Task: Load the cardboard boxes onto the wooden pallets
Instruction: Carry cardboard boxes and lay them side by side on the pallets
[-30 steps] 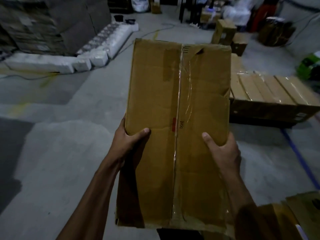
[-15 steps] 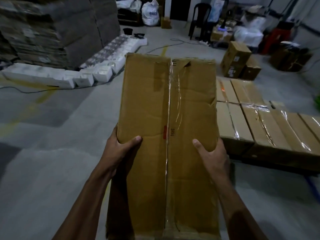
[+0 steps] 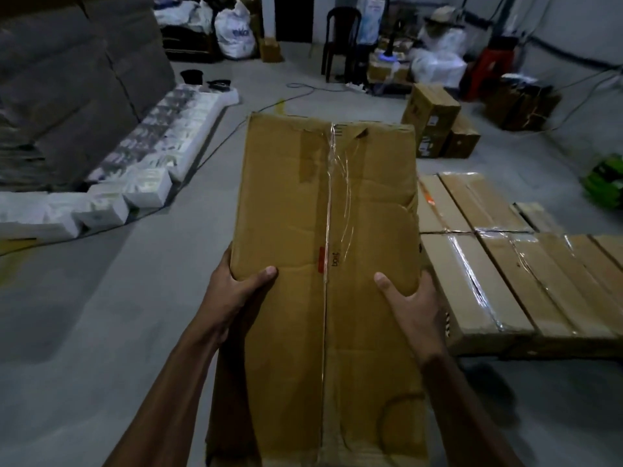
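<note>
Since the carried box (image 3: 323, 264) fills mid-frame, its bottom and the fingers under it are hidden; left hand (image 3: 232, 291) and right hand (image 3: 414, 305) clamp its side edges, thumbs on top. Open concrete floor (image 3: 101, 315) left, stacked boxes (image 3: 505, 264) just right; pallet under them unclear.

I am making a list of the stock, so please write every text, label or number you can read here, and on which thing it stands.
"boat", read uncertainly: small dark print beside the taped seam on the carried cardboard box.
Red mark next to it: no letters readable.
White sack: blue print, too blurred.
Upright cardboard box on the floor: white labels, too small.
Low box stack: side marks near the right hand, unreadable.
</note>
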The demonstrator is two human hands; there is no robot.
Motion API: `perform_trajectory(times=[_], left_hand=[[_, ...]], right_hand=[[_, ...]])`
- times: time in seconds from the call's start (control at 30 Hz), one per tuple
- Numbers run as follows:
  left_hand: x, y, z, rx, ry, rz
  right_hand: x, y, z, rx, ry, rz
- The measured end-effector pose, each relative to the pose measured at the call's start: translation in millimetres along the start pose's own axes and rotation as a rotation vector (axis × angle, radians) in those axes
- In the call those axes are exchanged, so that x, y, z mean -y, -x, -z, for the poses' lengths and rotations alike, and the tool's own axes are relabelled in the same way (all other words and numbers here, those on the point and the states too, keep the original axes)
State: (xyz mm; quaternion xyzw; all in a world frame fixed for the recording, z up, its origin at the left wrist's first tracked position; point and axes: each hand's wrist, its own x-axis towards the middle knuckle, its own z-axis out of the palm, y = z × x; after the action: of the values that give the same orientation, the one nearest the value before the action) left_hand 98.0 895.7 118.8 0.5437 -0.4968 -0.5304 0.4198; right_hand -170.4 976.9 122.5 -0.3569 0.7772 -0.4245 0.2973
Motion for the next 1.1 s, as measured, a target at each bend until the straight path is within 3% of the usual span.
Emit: perform_trajectory(times=[0.4,0.77,1.1], left_hand=[[-33.5,-333.8,-56.5,0.082,-0.038,0.008],[-96.0,-609.3,-107.1,0.136,-0.022,-0.013],[-140.3,-902.3,-160.9,0.301,-0.047,-0.066]], right_hand=[[70.6,-300.9,-102.7,-0.079,-0.013,-0.105],[169.4,-550.1,-156.7,-0.111,0.042,-0.063],[236.0,-776.1,-239.8,-0.307,0.020,-0.152]])
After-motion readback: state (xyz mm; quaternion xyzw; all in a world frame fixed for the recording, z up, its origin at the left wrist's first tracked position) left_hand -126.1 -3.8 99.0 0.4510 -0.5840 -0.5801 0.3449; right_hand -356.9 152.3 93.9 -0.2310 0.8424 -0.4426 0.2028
